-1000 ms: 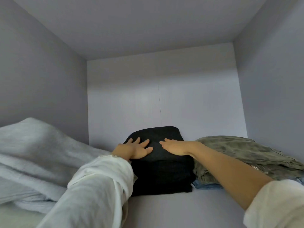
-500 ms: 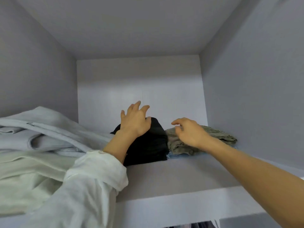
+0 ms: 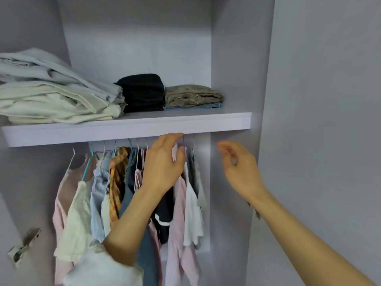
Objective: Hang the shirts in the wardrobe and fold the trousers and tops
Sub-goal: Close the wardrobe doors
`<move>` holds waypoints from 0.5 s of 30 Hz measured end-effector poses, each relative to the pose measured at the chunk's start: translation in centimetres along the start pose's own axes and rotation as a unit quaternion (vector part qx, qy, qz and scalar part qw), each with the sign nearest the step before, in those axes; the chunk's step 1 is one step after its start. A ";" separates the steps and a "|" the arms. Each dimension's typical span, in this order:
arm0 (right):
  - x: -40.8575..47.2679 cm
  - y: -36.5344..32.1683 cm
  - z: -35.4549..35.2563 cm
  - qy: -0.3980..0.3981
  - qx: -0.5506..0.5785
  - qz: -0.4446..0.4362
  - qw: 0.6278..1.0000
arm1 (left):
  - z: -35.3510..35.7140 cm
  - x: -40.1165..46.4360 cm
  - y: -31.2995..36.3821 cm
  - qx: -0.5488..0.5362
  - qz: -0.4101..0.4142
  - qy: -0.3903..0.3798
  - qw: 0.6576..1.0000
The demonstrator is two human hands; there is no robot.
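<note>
A folded black garment [image 3: 142, 92] sits on the wardrobe shelf [image 3: 127, 129], between a pile of pale grey and cream clothes [image 3: 51, 96] and a folded olive garment [image 3: 192, 96] lying on something blue. Below the shelf, several shirts [image 3: 115, 182] hang on hangers. My left hand [image 3: 162, 164] is in front of the hanging shirts just under the shelf edge, fingers spread and holding nothing. My right hand [image 3: 239, 166] hovers to the right of the shirts, fingers loosely curled and empty.
The wardrobe's right side panel [image 3: 233, 69] and an outer wall [image 3: 329, 120] close in on the right. A metal door hinge [image 3: 24, 244] sticks out at lower left.
Both hands have left the black garment on the shelf and dropped below the shelf edge. My view has pulled back and down, showing the hanging shirts.
</note>
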State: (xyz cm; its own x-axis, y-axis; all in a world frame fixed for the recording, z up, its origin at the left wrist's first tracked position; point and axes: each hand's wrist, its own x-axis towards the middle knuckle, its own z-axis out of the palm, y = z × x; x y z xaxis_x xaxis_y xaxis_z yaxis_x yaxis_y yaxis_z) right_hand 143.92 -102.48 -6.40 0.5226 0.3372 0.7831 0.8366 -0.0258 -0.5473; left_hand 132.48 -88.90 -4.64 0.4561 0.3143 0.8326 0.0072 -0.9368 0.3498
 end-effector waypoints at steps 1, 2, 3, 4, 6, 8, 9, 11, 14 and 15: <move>-2.3 -0.3 -1.7 0.010 -0.010 0.004 1.000 | 0.4 -2.2 1.3 -0.012 -0.016 -0.023 1.000; -4.7 -0.8 -3.6 0.018 -0.022 0.011 1.000 | 0.5 -4.3 2.7 -0.020 -0.030 -0.047 0.998; -6.6 -1.2 -5.1 0.024 -0.036 0.013 0.999 | 0.6 -5.9 3.7 -0.021 -0.037 -0.071 0.997; -8.7 -1.6 -6.6 0.027 -0.057 0.018 0.998 | 0.6 -7.5 4.7 -0.020 -0.038 -0.097 0.994; -12.3 -2.6 -10.0 0.046 -0.101 0.015 0.994 | 0.8 -9.7 6.9 -0.031 -0.031 -0.139 0.989; -14.8 -3.9 -13.3 0.084 -0.138 0.000 0.987 | 0.9 -10.8 9.0 -0.046 -0.018 -0.165 0.985; -15.9 -4.6 -15.3 0.113 -0.169 -0.016 0.979 | 1.0 -11.3 10.3 -0.056 -0.009 -0.178 0.983; -16.9 -5.2 -18.5 0.193 -0.234 -0.057 0.951 | 1.2 -11.9 12.2 -0.068 0.013 -0.196 0.978; -17.5 -5.1 -21.9 0.308 -0.307 0.007 0.900 | 0.8 -12.4 14.6 -0.083 0.060 -0.218 0.971; -17.3 -4.8 -22.2 0.310 -0.297 0.067 0.901 | 0.7 -12.5 15.0 -0.077 0.075 -0.224 0.969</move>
State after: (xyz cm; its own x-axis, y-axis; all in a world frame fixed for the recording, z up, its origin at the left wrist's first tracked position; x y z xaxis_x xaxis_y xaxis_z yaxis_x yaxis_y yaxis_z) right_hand 134.49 -129.08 -10.73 0.4624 -0.2923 0.8371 0.6028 -0.5887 -0.5386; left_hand 127.53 -106.98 -10.13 0.7821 0.0458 0.6214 -0.2062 -0.9221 0.3275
